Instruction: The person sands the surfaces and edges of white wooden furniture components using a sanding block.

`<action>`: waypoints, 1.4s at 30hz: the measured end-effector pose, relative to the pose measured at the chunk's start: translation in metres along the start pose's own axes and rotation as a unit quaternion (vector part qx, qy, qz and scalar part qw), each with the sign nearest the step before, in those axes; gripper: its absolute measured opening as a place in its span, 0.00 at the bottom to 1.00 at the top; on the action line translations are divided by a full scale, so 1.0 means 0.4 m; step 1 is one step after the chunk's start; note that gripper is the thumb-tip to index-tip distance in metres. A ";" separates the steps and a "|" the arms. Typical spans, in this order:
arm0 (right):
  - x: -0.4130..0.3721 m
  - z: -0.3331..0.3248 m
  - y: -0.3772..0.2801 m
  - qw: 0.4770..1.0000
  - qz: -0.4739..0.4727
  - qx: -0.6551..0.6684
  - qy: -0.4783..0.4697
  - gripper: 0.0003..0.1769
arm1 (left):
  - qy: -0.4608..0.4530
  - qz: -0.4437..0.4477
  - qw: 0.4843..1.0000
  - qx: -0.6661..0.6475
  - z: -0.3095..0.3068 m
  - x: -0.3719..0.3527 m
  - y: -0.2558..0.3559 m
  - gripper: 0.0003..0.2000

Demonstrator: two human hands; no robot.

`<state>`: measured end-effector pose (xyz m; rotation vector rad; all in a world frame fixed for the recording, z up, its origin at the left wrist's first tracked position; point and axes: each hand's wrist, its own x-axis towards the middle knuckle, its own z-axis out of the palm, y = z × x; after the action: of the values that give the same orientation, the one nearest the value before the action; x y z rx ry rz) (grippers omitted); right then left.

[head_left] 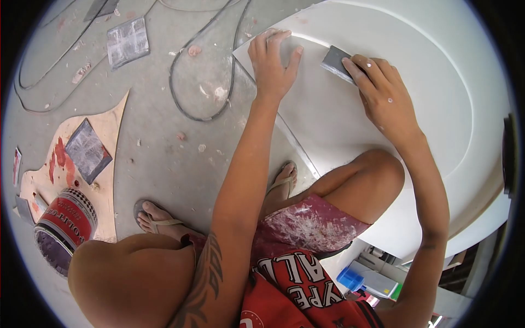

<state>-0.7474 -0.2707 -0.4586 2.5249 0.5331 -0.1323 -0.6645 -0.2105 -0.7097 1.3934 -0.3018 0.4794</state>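
Note:
A large white curved panel (404,60) with a raised rim fills the right side. My left hand (273,63) rests at the panel's corner, its fingers apart and nothing held. On the panel's inner surface my right hand (385,95) grips a dark grey sanding sheet (335,59), folded or wrapped into a flat rectangle. Its near edge is dusted white. The fingers lie over the sheet's right end and cover that part. White specks dot the back of my right hand.
A red tin (65,221) stands at the lower left beside a stained wooden board (104,147) bearing a dark sheet (88,151). Another dusty sheet (128,42) and looped cables (174,90) lie on the floor. A blue container (350,279) sits at the lower right.

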 end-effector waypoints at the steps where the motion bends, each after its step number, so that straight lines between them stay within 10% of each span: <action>1: -0.003 -0.003 0.003 1.000 0.002 0.001 -0.006 0.28 | 0.002 -0.003 1.000 0.000 -0.001 0.002 0.000 0.20; 31: 0.059 0.067 0.002 0.999 -0.035 0.030 0.020 0.31 | 0.001 -0.020 1.000 0.012 0.002 0.005 0.000 0.16; 42: -0.221 -0.091 0.017 0.990 0.109 0.058 0.067 0.35 | -0.020 0.060 0.998 0.007 0.018 -0.018 0.083 0.14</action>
<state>-0.8262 -0.2870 -0.4065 2.6998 0.3052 0.0906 -0.6863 -0.2153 -0.6832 1.4051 -0.4162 0.5532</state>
